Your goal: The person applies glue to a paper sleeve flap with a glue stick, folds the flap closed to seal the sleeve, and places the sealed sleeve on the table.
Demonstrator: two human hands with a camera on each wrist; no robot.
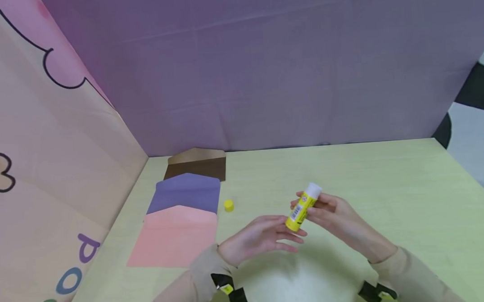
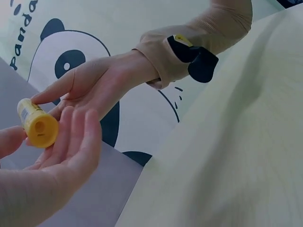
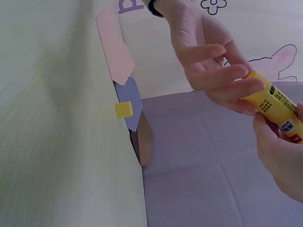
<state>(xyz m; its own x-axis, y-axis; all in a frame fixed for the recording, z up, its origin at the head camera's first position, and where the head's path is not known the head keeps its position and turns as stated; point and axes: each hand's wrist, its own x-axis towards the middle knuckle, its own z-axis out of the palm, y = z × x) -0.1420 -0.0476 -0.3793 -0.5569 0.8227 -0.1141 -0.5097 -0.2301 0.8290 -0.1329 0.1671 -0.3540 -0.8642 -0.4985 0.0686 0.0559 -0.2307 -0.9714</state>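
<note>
My right hand pinches a yellow glue stick between thumb and fingers, tilted, its white end up and to the right. The yellow base of the glue stick faces the left wrist view. My left hand is at that lower end, fingers loosely extended, fingertips right at the base. In the right wrist view the left hand reaches to the stick from the upper left. A small yellow cap stands on the table, left of both hands.
Three open-flapped envelopes overlap in a column on the left of the table: pink nearest, blue-purple in the middle, brown at the back. A purple cloth wall rises behind the table, with printed sheets at both sides.
</note>
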